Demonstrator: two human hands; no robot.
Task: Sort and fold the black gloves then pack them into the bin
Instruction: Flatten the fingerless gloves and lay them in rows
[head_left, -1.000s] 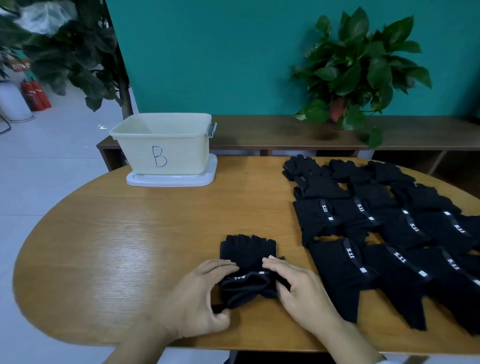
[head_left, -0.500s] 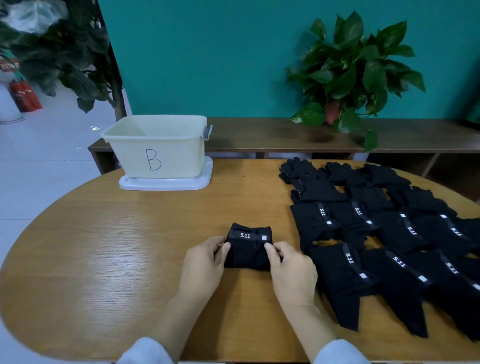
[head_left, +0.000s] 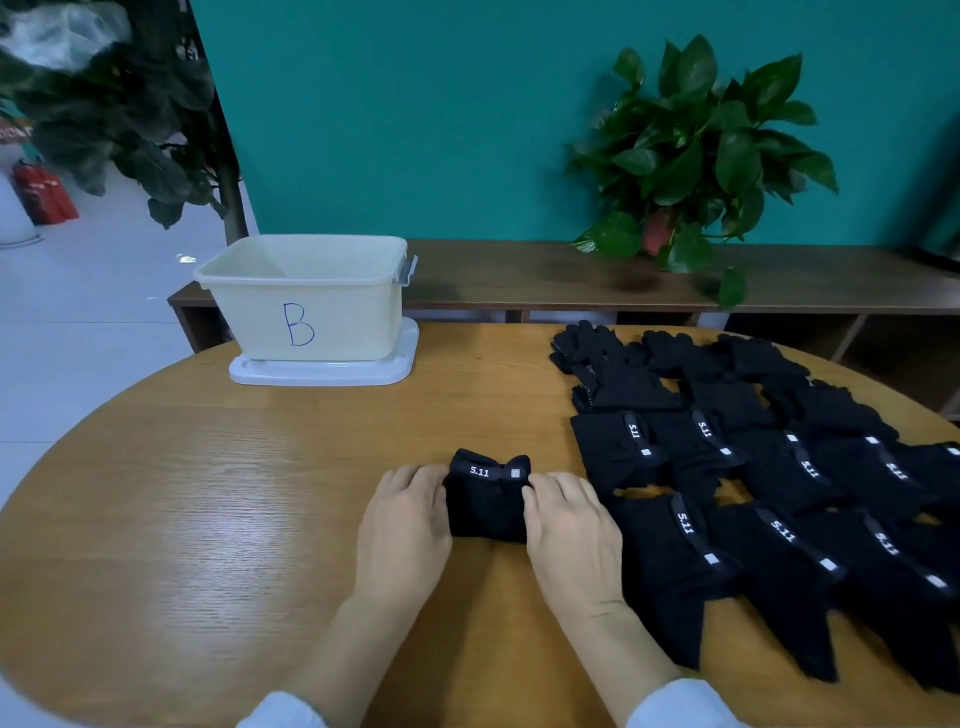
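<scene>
A folded bundle of black gloves (head_left: 488, 499) lies on the wooden table (head_left: 208, 493) in front of me, its "5.11" cuff band facing up at the far edge. My left hand (head_left: 405, 525) grips the bundle's left side and my right hand (head_left: 571, 530) grips its right side, fingers curled against the fabric. Several unfolded black gloves (head_left: 779, 467) lie flat in overlapping rows to the right. The cream bin (head_left: 306, 317) marked "B" stands at the table's far left and looks empty from here.
The bin sits on its white lid (head_left: 322, 371). Behind the table runs a low wooden bench (head_left: 519, 280) with a potted plant (head_left: 691, 156) against the teal wall. A second plant (head_left: 130, 114) and tiled floor are at the far left.
The glove pair was folded over from the cuff end into a compact bundle with the band on top. Both hands moved from the cuff to the bundle's two sides.
</scene>
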